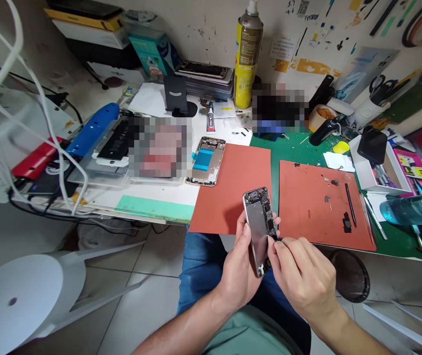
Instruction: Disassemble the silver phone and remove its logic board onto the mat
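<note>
An opened smartphone [258, 229], its inner boards and bare battery space exposed, is held tilted above my lap at the table's front edge. My left hand [238, 261] wraps around its left side and back, with fingertips showing at the right edge. My right hand [303, 271] is closed in a pinch against the phone's lower right side. Whatever lies between those fingertips is too small or hidden to make out. Beyond the phone, a second phone housing [214, 167] with blue adhesive strips lies partly on the left orange mat [248, 172].
The right orange mat [295, 212] bears small parts and a black pry stick [350, 204]. A yellow spray can [248, 56] stands at the back. White cables [42, 81] hang at left above a white stool [21, 301]. A teal bottle [414, 209] lies at right.
</note>
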`<state>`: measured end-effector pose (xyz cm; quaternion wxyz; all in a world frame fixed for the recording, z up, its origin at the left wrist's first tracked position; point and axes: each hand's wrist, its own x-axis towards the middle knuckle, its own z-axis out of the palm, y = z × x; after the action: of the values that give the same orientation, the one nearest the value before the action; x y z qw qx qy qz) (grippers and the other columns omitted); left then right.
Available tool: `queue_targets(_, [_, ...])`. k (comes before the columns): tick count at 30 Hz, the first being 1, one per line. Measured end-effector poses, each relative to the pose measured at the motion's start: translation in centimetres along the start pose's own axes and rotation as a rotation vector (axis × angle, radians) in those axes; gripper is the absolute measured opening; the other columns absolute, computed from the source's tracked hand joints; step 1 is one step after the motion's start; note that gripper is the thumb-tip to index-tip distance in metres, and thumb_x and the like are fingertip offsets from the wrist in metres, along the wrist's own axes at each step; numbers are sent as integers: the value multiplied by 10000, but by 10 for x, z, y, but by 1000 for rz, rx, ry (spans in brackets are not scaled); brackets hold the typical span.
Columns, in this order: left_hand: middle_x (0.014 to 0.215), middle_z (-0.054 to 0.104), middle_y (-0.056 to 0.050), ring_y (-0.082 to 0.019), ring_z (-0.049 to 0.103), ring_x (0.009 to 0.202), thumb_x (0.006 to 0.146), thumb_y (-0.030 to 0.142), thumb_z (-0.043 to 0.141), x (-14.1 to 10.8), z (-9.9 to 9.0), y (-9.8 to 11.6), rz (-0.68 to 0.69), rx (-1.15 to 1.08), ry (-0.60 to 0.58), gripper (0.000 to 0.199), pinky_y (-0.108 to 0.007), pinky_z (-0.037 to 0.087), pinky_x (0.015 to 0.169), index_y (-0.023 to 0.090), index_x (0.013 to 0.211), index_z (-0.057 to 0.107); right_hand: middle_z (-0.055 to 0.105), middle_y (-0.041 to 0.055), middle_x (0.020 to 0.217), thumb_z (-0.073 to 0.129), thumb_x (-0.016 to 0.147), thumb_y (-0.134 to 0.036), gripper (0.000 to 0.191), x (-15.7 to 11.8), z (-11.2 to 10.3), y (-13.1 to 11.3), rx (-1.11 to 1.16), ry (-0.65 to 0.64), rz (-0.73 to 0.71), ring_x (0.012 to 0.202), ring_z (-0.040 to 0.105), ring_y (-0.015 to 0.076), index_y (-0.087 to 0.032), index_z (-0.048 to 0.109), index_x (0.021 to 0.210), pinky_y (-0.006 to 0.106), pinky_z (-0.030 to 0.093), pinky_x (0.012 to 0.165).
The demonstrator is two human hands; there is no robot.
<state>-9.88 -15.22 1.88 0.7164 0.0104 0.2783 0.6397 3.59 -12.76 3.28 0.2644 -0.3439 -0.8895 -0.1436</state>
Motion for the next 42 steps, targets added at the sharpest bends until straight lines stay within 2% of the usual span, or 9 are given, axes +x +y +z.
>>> queue_targets(8, [1485,691,-123,-314,566,1494,1037,530,655,0,0,-3,-8,-17,6,558,-466,401,1263,252,1506,536,719,70,821,742,961,-67,122,-3,1,-1,13,-24,18,675,629,194,-164,692,1013,377,505,630])
queue_targets(14, [1483,697,-108,-320,554,1507,1032,524,657,0,-2,-3,-6,-19,11,570,-500,377,1282,278,1532,535,745,92,865,736,967,-82,107,-5,1,2,-33,-52,-16,701,654,211,-150,708,1046,387,534,654])
queue_targets(24, [1479,701,-119,-317,564,1500,1039,484,659,1,0,-3,5,-53,21,582,-509,370,1293,265,1559,517,808,181,1038,696,956,-30,180,-10,3,5,-39,-75,-94,884,777,304,-88,742,1120,458,634,792])
queue_targets(35, [1491,697,-111,-328,566,1497,1011,526,691,2,-3,-4,-15,-61,29,682,-537,368,1297,296,1617,479,797,250,1112,555,954,81,249,2,5,6,53,-15,-118,1014,816,318,-47,710,1103,416,701,911])
queue_targets(42, [1489,698,-111,-317,551,1512,1035,497,667,3,-3,-8,30,-66,29,550,-526,351,1314,268,1525,566,790,270,1102,576,955,89,220,3,4,6,90,-19,-99,1030,818,338,-25,708,1089,427,707,926])
